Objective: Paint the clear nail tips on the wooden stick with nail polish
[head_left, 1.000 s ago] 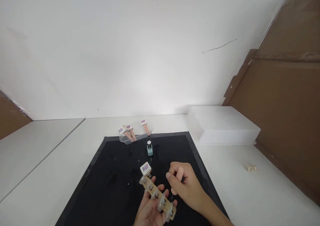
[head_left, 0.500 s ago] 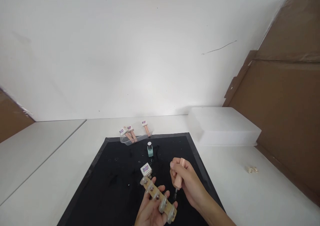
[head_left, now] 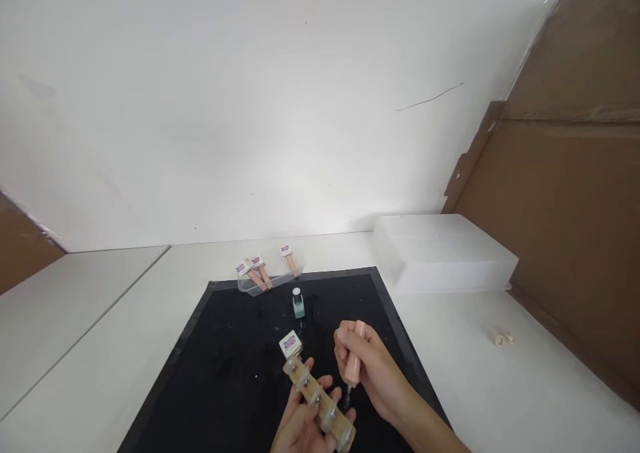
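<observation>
My left hand (head_left: 303,423) has its fingers wrapped round a tan strip carrying several clear nail tips (head_left: 320,399), tilted down to the right. Just beyond the strip's upper end is a white square nail polish bottle (head_left: 291,343) with a purple label; whether my left fingers touch it is hidden. In my right hand (head_left: 373,363) I grip a nail polish brush by its pink cap (head_left: 355,361). Its dark wet bristles (head_left: 348,395) point down, close to the strip's right side; contact with a nail tip cannot be made out.
A small teal nail polish bottle (head_left: 299,304) stands on the black mat (head_left: 220,359). Behind it, a clear tray (head_left: 277,282) holds several pink-capped bottles. A white translucent bin (head_left: 445,253) sits at the back right, with small beige rings (head_left: 501,338) in front. Cardboard (head_left: 550,206) borders the right.
My right hand has moved slightly left and down with the brush. The strip in my left hand has shifted a little lower. The whole view has turned slightly.
</observation>
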`<action>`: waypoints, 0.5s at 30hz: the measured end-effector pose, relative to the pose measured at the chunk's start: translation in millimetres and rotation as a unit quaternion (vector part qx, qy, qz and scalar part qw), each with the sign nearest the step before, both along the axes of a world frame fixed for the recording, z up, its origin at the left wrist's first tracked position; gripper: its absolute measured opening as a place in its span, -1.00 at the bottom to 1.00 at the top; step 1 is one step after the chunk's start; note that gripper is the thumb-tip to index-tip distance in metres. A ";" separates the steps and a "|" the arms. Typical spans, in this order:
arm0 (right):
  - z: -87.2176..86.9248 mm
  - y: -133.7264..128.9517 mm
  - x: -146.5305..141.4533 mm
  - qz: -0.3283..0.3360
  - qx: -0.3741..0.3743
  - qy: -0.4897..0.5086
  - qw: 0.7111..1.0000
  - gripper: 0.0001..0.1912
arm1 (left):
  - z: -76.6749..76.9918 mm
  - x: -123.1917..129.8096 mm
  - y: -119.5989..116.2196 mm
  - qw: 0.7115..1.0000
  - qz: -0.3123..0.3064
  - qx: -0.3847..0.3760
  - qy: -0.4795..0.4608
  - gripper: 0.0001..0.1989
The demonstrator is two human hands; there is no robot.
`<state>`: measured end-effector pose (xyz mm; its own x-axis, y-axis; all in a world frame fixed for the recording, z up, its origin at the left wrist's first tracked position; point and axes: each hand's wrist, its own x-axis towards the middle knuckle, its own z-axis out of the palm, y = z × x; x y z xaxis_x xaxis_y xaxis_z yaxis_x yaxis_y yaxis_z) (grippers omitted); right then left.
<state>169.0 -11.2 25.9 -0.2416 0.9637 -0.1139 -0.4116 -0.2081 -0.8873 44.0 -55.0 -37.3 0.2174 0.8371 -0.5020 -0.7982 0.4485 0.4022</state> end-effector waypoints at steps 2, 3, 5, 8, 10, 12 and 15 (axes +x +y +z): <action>-0.1 0.1 1.0 0.002 -0.001 0.002 1.000 -0.62 | -1.5 0.2 -0.2 1.000 0.006 0.007 0.010 -0.18; 0.0 0.2 1.8 0.003 -0.002 0.004 1.000 -0.62 | -1.9 0.1 -0.3 1.000 0.010 0.008 0.017 -0.17; 0.2 0.7 3.7 0.003 -0.002 0.011 1.000 -0.62 | -2.3 -0.3 -0.9 0.999 0.017 0.007 0.031 -0.16; 0.8 2.1 6.5 -0.002 -0.003 0.019 1.000 -0.63 | -4.2 -2.5 -2.6 0.999 0.022 0.012 0.048 -0.13; 0.9 3.0 7.5 -0.005 -0.003 0.023 1.000 -0.63 | -6.6 -6.4 -3.8 0.998 0.022 0.022 0.056 -0.10; 0.7 3.5 7.9 -0.005 -0.005 0.026 1.000 -0.63 | -8.3 -12.9 -4.4 0.997 0.019 0.032 0.066 -0.07; 0.8 3.4 7.6 -0.001 -0.006 0.027 1.000 -0.63 | -6.5 -27.1 -3.0 0.996 0.024 0.037 0.081 -0.06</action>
<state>176.6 -7.8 26.7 -0.2455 0.9628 -0.1132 -0.4592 -0.2183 -0.8611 16.9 -58.0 -43.9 0.0977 0.8805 -0.4638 -0.7402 0.3759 0.5576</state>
